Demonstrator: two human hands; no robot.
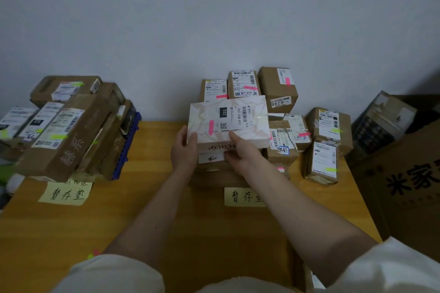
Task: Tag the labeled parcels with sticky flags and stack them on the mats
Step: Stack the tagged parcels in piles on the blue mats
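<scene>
Cardboard with a pale marbled print made up the white box (228,121), a flat carton that sat on top of the middle pile of parcels (278,88) at the back of the wooden table (142,209). Both hands had hold of its near edge. The left hand (184,150) clasped the near-left corner with the thumb on top; the right hand (240,152) gripped the near side, thumb laid over the top face and fingers curled beneath.

Judging by its shallow depth and crisp edges, the box was probably light and stiff, easy to carry by two opposite sides, though its smooth skin might slip under a loose pinch. A grip on the short ends would likely steady it best.

Its long axis ran left to right, roughly parallel to the wall. The shipping label (235,114) faced up, its print turned sideways, and a pink flag (211,127) was stuck near the left end. A yellow note (244,196) lay in front of the pile.
</scene>
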